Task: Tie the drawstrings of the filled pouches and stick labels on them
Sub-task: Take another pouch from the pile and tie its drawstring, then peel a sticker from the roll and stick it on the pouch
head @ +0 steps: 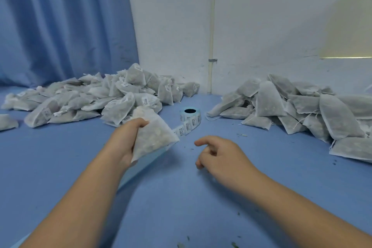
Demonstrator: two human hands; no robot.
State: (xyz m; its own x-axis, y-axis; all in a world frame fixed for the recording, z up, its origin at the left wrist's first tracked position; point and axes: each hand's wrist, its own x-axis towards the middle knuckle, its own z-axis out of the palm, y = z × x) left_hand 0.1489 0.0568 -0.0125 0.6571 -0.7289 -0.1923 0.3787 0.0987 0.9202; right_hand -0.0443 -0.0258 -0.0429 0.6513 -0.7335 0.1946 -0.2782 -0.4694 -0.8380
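Note:
My left hand (126,137) grips a filled white mesh pouch (153,135) by its left edge and holds it just above the blue table (181,197). A roll of labels (190,118) stands behind the pouch, and its strip of labels trails toward the pouch's right corner. My right hand (219,155) hovers over the table to the right of the pouch, fingers loosely curled, holding nothing. A heap of labelled pouches (96,98) lies at the back left. A heap of pouches with loose drawstrings (298,110) lies at the right.
Blue curtains (66,26) hang at the back left. A white wall (251,26) with a thin pipe closes the back. Small crumbs and a tiny metal bit (241,134) dot the table near the right heap.

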